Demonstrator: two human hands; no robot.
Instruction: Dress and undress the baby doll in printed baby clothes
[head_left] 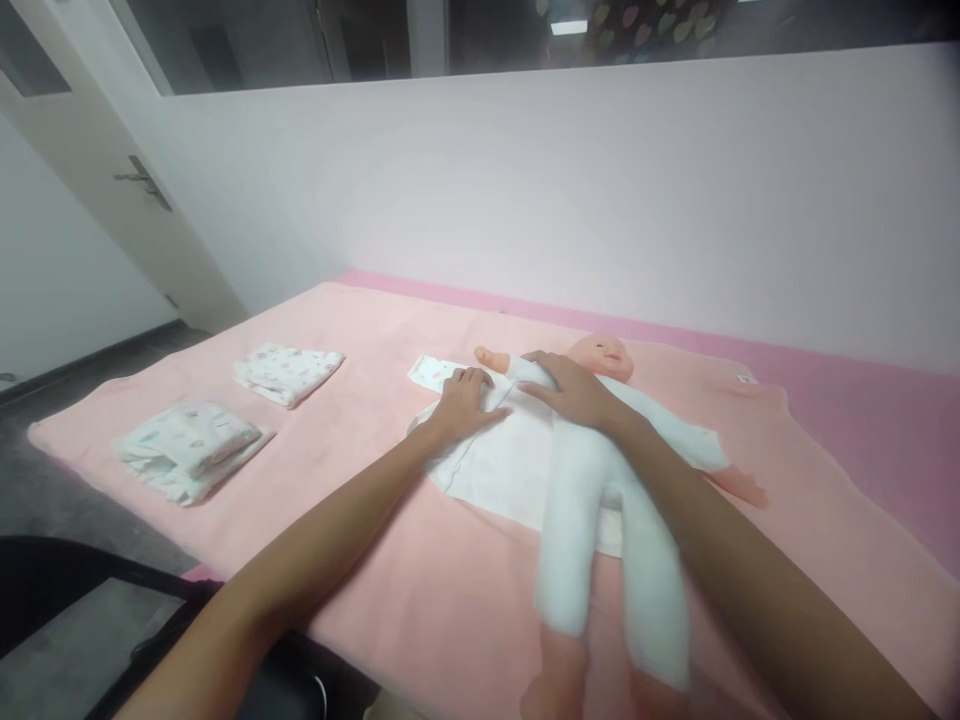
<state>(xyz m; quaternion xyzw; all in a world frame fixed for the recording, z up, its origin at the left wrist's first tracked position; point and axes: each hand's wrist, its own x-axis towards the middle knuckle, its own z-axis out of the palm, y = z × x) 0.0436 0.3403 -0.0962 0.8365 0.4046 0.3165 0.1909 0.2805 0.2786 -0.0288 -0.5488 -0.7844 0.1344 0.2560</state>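
A baby doll [600, 470] in a white suit lies on its back on a pink blanket [360, 500], its head [604, 357] toward the wall. Under it lies a white cloth [495, 465], spread flat. My left hand [465, 400] rests flat on the cloth's upper left part, fingers stretched out. My right hand [574, 390] lies flat over the doll's chest and its left-side sleeve, fingers stretched out toward the doll's small hand [491, 358]. Neither hand grips anything that I can see.
Two folded patterned white cloths lie on the blanket at the left: one nearer [191, 447], one farther back [289, 372]. A white wall [600, 200] runs behind the table. A door [112, 170] stands at the far left. A dark chair [67, 590] sits at the lower left.
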